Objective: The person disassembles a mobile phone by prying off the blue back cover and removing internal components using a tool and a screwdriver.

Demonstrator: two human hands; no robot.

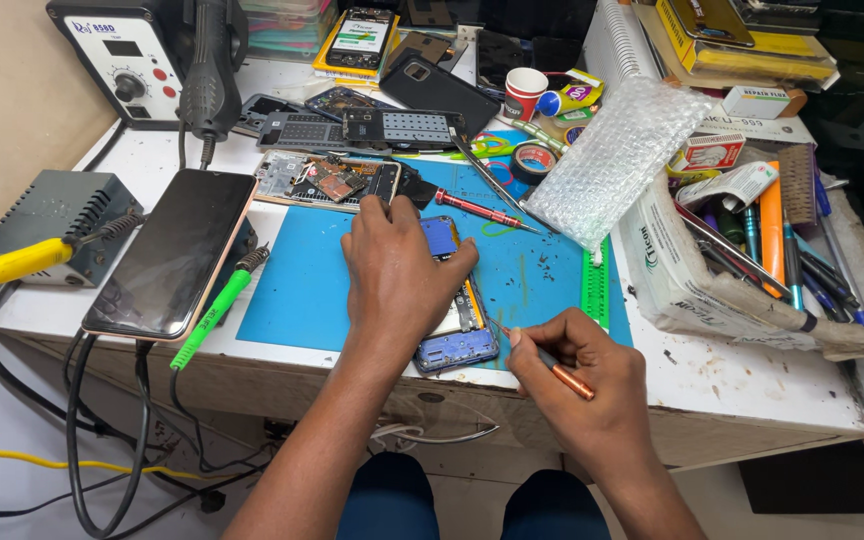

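- My right hand is closed in a pen-style grip around a copper-handled precision screwdriver. Its tip points at the lower right edge of the opened blue phone.
- My left hand lies flat on the phone, fingers spread, pressing it onto the blue work mat. It grips nothing; it only pins the phone down.
- The phone sits at the near edge of the bench, its lower end close to the overhang. Risk: if the left hand lifts, the phone may slide off.
- Risk: the tip approaches at a shallow angle. A slip would likely score the board or the exposed frame.
- Dark debris lies scattered on the mat right of the phone. Risk: loose screws could be lost among it.
- Left of the mat, a green-handled soldering iron rests beside a black phone lying face up. Risk: a hot tip could mark it.
- Further back, a red screwdriver, a dismantled phone chassis and a sheet of bubble wrap crowd the mat's far edge.
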